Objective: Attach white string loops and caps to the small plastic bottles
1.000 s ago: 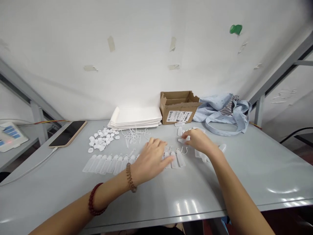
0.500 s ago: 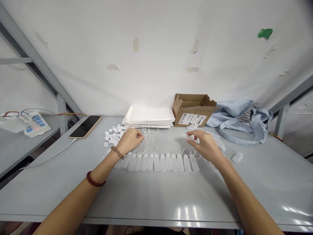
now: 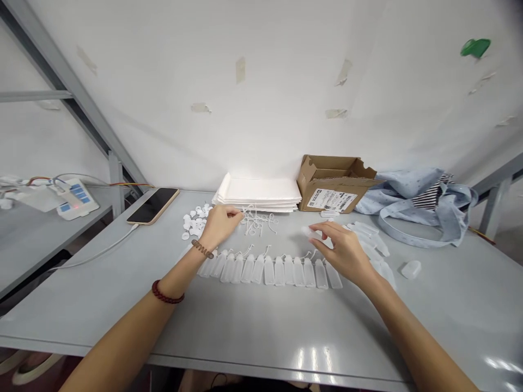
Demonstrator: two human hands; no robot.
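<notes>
My left hand is closed in a pinch at the edge of a loose pile of white looped cords. Whatever may be between its fingertips is too small to make out. Between thumb and fingers of my right hand is a small translucent plastic sleeve, held above the table. Below both hands runs a row of several frosted plastic sleeves, with white cords at their upper ends. Small white plastic caps lie beside my left hand, which partly hides them. More translucent sleeves are scattered behind my right hand.
A stack of white sheets and an opened cardboard box stand against the wall. Light blue cloth lies at the back right. A phone with its cable is on the left. One sleeve lies apart at right.
The view has turned slightly left, so the scene sits further right. My right hand keeps hold of the sleeve, which shows more clearly. My left hand stays pinched by the cords.
</notes>
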